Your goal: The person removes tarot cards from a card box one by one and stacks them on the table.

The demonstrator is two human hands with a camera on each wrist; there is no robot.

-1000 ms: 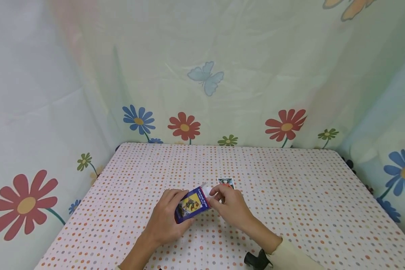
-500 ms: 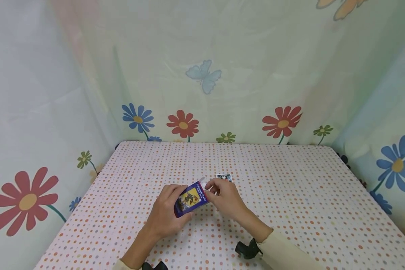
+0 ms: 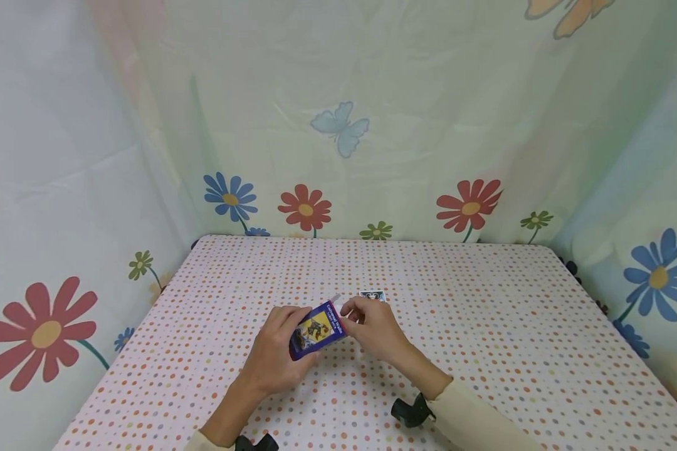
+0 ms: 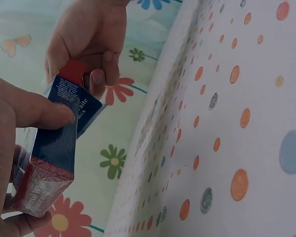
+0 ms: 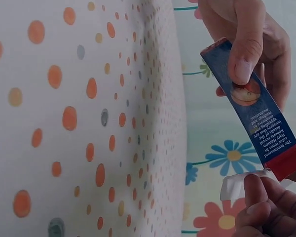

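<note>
Two-handed work, head view: the left hand (image 3: 273, 360) grips a dark-blue, rectangular cardboard box (image 3: 318, 331) above a pale, dot-patterned tabletop (image 3: 457, 313), and the right hand (image 3: 377, 330) curls its fingers at the box's end. Left wrist view: a red cardboard flap (image 4: 73, 70) stands out there. Right wrist view: those fingers meet a whitish, translucent piece (image 5: 235, 187); whether they pinch it cannot be told. Sound technique would presumably pair a firm, uncrushing left hold with light fingertip force, against tearing.

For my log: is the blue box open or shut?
Open: the box has a red flap sticking out near the right hand.
</note>
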